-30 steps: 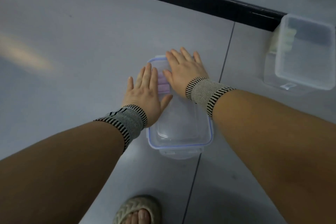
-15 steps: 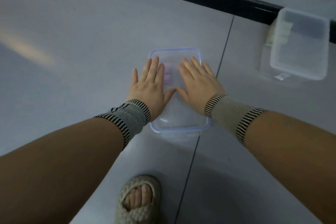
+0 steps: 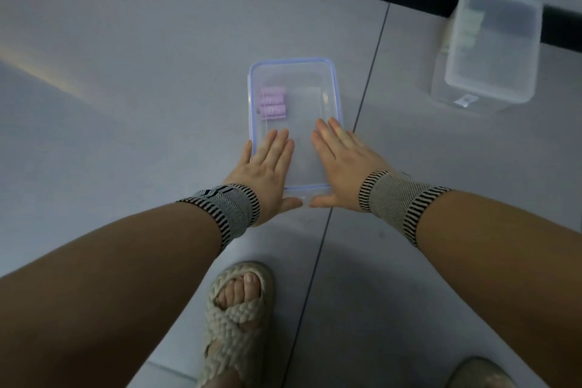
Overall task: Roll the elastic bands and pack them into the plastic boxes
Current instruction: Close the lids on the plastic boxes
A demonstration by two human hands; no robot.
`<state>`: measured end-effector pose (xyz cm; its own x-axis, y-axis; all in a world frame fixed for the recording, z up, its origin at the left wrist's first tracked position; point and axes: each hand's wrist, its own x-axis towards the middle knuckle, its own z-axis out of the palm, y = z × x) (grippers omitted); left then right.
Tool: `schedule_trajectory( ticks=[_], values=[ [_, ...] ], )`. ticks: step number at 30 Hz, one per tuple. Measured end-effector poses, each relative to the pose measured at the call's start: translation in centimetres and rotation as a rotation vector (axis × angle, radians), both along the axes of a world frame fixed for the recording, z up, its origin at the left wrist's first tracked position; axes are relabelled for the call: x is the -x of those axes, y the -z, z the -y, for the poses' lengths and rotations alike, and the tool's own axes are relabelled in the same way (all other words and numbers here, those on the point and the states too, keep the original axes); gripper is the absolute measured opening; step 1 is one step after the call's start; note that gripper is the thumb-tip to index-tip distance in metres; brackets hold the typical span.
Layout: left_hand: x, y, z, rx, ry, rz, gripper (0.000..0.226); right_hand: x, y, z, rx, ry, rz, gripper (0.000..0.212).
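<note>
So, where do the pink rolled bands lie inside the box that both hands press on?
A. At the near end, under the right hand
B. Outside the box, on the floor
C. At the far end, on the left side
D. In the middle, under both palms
C: the pink rolled bands show through the lid of the box near its far-left corner, beyond the left hand and right hand.

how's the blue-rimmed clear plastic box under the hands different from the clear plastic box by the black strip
The blue-rimmed clear plastic box has a blue-edged lid; the plain clear plastic box has none. The left hand and right hand lie flat on the first; the second is untouched. The first holds purple rolls, the second pale green ones. Both are clear, rectangular and lidded.
</note>
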<state>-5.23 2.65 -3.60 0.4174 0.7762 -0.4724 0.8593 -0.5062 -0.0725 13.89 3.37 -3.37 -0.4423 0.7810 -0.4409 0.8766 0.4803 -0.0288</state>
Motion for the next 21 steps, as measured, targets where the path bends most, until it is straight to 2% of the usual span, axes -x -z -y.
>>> schedule_trajectory(
  ticks=[7, 11, 14, 17, 21],
  values=[
    [-0.3, 1.0, 0.3, -0.066, -0.006, -0.008, 0.083, 0.7, 0.5, 0.5, -0.062, 0.038, -0.032, 0.102],
    [-0.2, 0.2, 0.5, -0.025, -0.084, 0.039, 0.090, 0.9, -0.6, 0.5, -0.023, 0.051, 0.050, 0.103],
    [0.0, -0.2, 0.7, -0.018, -0.201, 0.069, 0.098, 1.1, -1.2, 1.0, -0.022, 0.061, 0.031, 0.097],
    [-0.3, -0.3, 0.9, 0.005, -0.214, 0.060, 0.093, 1.0, -1.3, 1.9, 0.004, 0.080, -0.005, 0.084],
    [-1.4, -0.6, -0.2, 0.016, -0.198, 0.047, 0.091, 0.4, -1.5, 1.4, 0.003, 0.115, 0.001, 0.079]
  ],
)
